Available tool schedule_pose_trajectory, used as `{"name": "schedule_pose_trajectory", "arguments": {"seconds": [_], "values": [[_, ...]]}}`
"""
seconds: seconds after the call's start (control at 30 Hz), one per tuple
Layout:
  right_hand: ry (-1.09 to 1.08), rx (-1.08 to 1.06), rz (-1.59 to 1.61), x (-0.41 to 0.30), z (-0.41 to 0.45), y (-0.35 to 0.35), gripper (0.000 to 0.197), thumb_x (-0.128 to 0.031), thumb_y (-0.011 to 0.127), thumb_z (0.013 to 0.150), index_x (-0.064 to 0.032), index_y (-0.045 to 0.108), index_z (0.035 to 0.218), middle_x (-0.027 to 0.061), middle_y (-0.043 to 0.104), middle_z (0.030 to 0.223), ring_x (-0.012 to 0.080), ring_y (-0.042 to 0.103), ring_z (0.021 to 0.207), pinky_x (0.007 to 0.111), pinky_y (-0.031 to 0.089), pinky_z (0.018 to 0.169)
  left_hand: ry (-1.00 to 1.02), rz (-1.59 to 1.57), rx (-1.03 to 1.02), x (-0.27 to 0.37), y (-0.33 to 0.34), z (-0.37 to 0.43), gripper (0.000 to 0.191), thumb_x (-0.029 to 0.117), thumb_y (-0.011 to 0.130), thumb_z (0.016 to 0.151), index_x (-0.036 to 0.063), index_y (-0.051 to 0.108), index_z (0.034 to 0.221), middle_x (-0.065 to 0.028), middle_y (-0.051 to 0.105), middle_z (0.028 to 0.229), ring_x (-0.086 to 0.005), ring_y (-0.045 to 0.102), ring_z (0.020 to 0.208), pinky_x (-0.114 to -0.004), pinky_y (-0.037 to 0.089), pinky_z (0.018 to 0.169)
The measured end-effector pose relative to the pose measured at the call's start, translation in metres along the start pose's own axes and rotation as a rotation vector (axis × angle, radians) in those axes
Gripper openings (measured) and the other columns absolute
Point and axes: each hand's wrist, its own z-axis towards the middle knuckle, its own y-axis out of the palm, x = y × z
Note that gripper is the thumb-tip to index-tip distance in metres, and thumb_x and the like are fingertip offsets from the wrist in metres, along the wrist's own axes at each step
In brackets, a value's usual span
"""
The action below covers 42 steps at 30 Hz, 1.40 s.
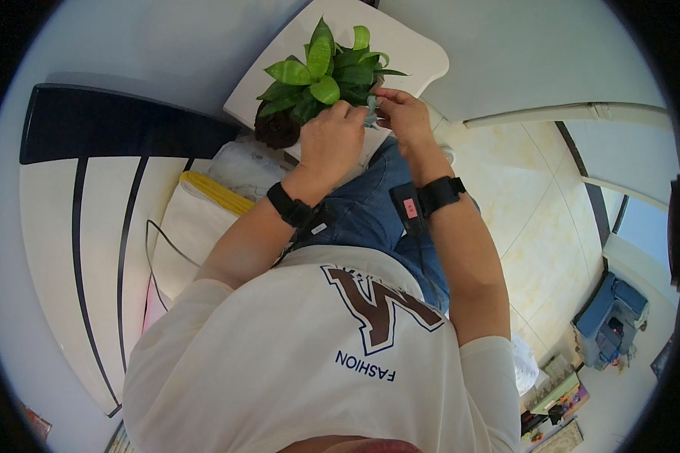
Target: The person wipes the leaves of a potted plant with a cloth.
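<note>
A leafy green plant (326, 76) stands on the white tabletop (411, 51), its container hidden under the leaves. My right hand (405, 116) is at the plant's right side, fingertips closed around a pale blue-green piece (371, 111), perhaps a leaf or a scrap of cloth. My left hand (334, 136) is close beside it at the plant's front edge, back of the hand up. Its fingers are bent and their tips are hidden, so I cannot tell whether they grip anything. Left of that hand, a dark brown, ruffled round thing (277, 127) lies against the leaves.
To the left is a white headboard (102, 221) with dark bars. Folded white and yellow cloth (204, 209) and a clear plastic bag (249, 164) lie near my left forearm. Tiled floor (527, 198) extends at right. Cabled black devices (408, 206) are strapped on both wrists.
</note>
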Motion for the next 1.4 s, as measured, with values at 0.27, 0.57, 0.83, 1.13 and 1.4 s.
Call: {"name": "schedule_pose_trajectory", "arguments": {"seconds": [0.27, 0.57, 0.83, 1.13, 1.4], "values": [[0.015, 0.011, -0.106, -0.006, -0.006, 0.003, 0.019, -0.010, 0.059, 0.090, -0.0024, 0.065, 0.107, 0.0036, 0.066, 0.089, 0.0119, 0.062, 0.077, 0.025, 0.049, 0.068, 0.035, 0.181, 0.175, -0.016, 0.018, 0.012, 0.021, 0.013, 0.061, 0.075, 0.0133, 0.068, 0.096, -0.0053, 0.058, 0.086, -0.0268, 0.062, 0.069, -0.038, 0.051, 0.057], [-0.058, 0.058, -0.133, 0.001, -0.001, 0.002, 0.021, -0.007, 0.059, 0.085, -0.0003, 0.065, 0.104, 0.0062, 0.067, 0.086, 0.0129, 0.063, 0.073, 0.026, 0.048, 0.064, 0.063, 0.200, 0.193, 0.002, 0.014, 0.016, 0.026, 0.012, 0.064, 0.073, 0.0161, 0.069, 0.098, -0.0053, 0.060, 0.089, -0.0271, 0.061, 0.062, -0.037, 0.051, 0.052], [0.010, 0.057, -0.114, -0.006, -0.007, -0.001, 0.023, -0.009, 0.061, 0.086, -0.0015, 0.064, 0.108, 0.0059, 0.067, 0.091, 0.0135, 0.063, 0.076, 0.025, 0.050, 0.066, 0.008, 0.248, 0.120, -0.020, -0.012, 0.004, 0.024, 0.012, 0.064, 0.076, 0.0159, 0.069, 0.099, -0.0053, 0.061, 0.090, -0.0273, 0.063, 0.070, -0.037, 0.051, 0.057], [0.183, -0.241, 0.077, -0.033, -0.084, 0.018, 0.048, -0.032, 0.056, 0.093, -0.0043, 0.046, 0.131, 0.0073, 0.064, 0.103, 0.0163, 0.062, 0.085, 0.029, 0.053, 0.069, -0.219, -0.415, 0.173, -0.010, -0.060, -0.032, 0.027, 0.011, 0.062, 0.081, 0.0088, 0.064, 0.108, -0.0110, 0.060, 0.103, -0.0319, 0.060, 0.092, -0.038, 0.049, 0.078], [0.129, -0.051, 0.531, -0.030, -0.088, -0.003, 0.027, -0.020, 0.044, 0.095, -0.0040, 0.058, 0.112, 0.0066, 0.062, 0.093, 0.0173, 0.060, 0.081, 0.031, 0.051, 0.074, -0.136, -0.466, 0.301, -0.044, -0.060, -0.012, 0.024, 0.010, 0.059, 0.081, 0.0051, 0.063, 0.104, -0.0133, 0.064, 0.103, -0.0307, 0.060, 0.093, -0.040, 0.047, 0.085]]}}
